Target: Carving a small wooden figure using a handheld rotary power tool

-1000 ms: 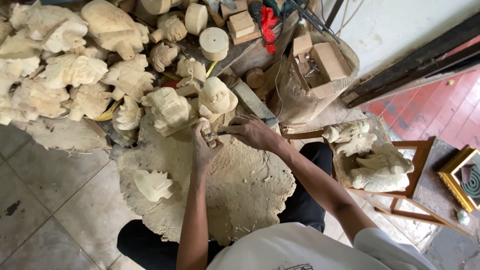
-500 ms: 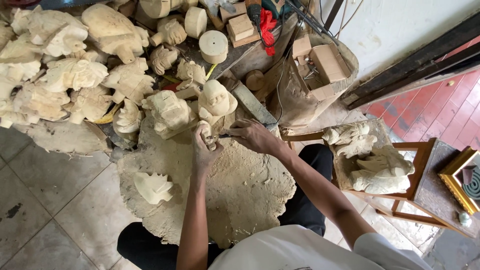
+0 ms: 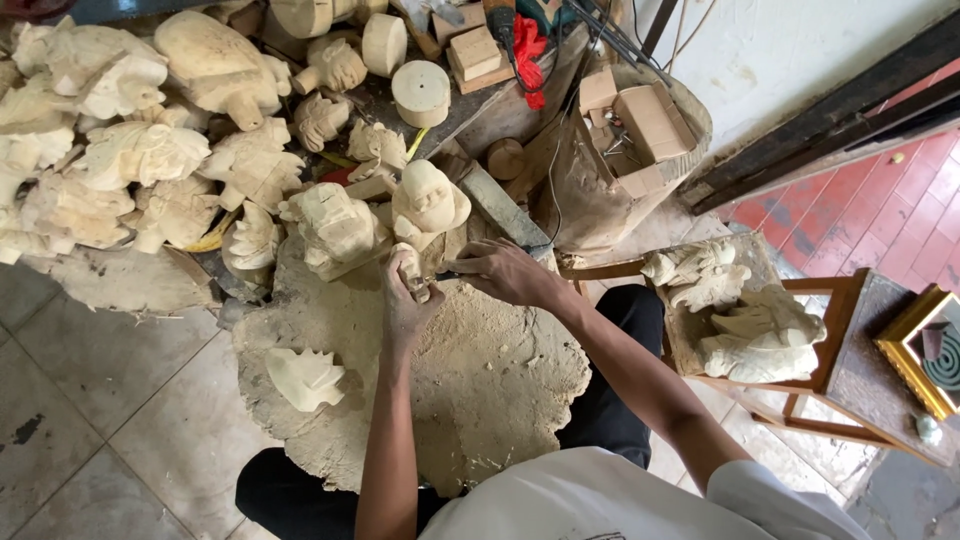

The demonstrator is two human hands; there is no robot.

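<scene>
Sawdust slab (image 3: 480,400) | left hand (image 3: 405,305) grips carving (image 3: 410,268) | right hand (image 3: 500,272) grips tool (image 3: 445,276) | near edge open

White short-sleeved shirt (image 3: 620,500), black trousers (image 3: 610,400), bare forearms, no gloves on the hands

carved figs pile (image 3: 140,150), wood discs (image 3: 420,92), stool (image 3: 800,400)

A broad, irregular slab of pale wood (image 3: 500,400) rests on the grey tiled floor (image 3: 90,430). One pale, leaf-shaped wooden carving (image 3: 303,378) lies on the slab. Pale roughed-out wooden carvings (image 3: 140,150) are piled along its far edge.
</scene>
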